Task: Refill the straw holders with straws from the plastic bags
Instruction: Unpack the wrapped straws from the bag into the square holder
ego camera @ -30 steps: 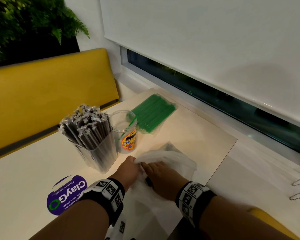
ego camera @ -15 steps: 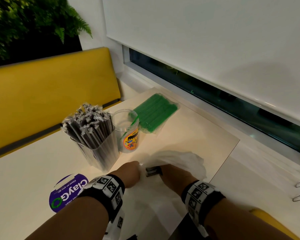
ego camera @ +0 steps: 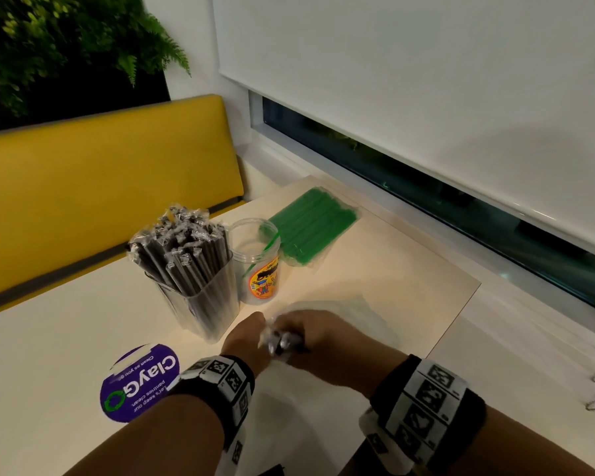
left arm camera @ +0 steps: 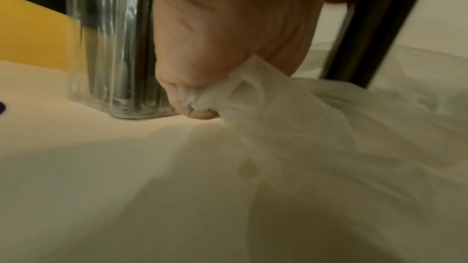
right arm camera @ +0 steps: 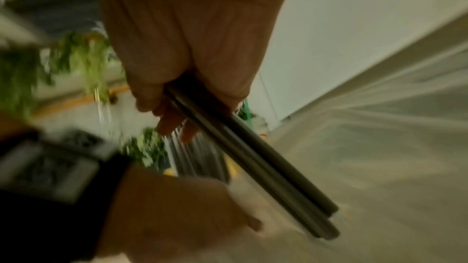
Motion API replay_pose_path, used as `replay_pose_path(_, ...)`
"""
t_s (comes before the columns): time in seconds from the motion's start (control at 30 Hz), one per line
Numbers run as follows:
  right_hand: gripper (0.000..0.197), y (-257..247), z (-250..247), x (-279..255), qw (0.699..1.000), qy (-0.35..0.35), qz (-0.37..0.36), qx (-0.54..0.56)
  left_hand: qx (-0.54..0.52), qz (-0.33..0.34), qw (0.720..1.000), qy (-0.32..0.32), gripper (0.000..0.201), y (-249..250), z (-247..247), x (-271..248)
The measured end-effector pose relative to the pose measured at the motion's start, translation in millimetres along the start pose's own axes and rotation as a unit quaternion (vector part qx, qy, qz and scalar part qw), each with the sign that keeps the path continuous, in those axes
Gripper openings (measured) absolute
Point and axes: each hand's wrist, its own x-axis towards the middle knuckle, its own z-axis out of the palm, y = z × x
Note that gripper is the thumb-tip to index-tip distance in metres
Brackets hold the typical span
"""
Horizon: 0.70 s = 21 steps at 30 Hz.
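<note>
Left hand pinches thin white plastic bag; right hand grips dark grey straws — just beyond the fingers: clear square holder crammed with wrapped straws, round clear labelled jar.

The square clear holder, packed with wrapped black straws, stands just left of both hands, and the round clear cup stands touching or nearly touching its right side, so no gap between them is wide enough for a hand. Behind the cup lies the flat bag of green straws, low enough to pass over. Bare tabletop lies open to the right, up to its edge by the window sill. The white plastic bag covers the tabletop beneath the hands.
</note>
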Motion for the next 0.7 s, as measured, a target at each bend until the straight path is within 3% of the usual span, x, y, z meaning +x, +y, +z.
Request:
replay_pose_path(0.1,0.008,-33,-12,15,0.973,0.118,0.041,0.196,-0.050,0.009,0.996,0.067,0.037,4,-1,-4)
replay_pose_path(0.23,0.011,-77,-55,35,0.924,0.281,-0.026,0.259,-0.034,0.067,0.985,0.158,0.063,18,-14,-22)
replay_pose_path(0.27,0.011,-84,-66,42,0.906,0.318,-0.047,0.275,-0.013,0.112,0.971,0.209,0.065,21,-22,-32)
replay_pose_path(0.33,0.009,-94,-80,58,0.873,0.367,-0.067,0.313,-0.016,0.219,0.919,0.327,0.066,23,-40,-51)
replay_pose_path(0.4,0.005,-99,-85,75,0.850,0.402,-0.066,0.334,-0.030,0.252,0.868,0.427,0.063,14,-54,-61)
replay_pose_path(0.47,0.005,-102,-82,92,0.846,0.417,-0.054,0.327,-0.039,0.225,0.829,0.510,0.068,5,-70,-67)
replay_pose_path(0.53,0.009,-106,-69,106,0.869,0.399,-0.036,0.290,-0.070,0.147,0.810,0.563,0.093,1,-89,-67)
replay_pose_path(0.63,0.006,-118,-45,122,0.903,0.350,-0.027,0.249,-0.196,0.031,0.822,0.534,0.139,-8,-113,-54)
replay_pose_path(0.7,0.006,-127,-35,132,0.905,0.343,-0.023,0.250,-0.262,0.003,0.839,0.478,0.151,-17,-114,-43)
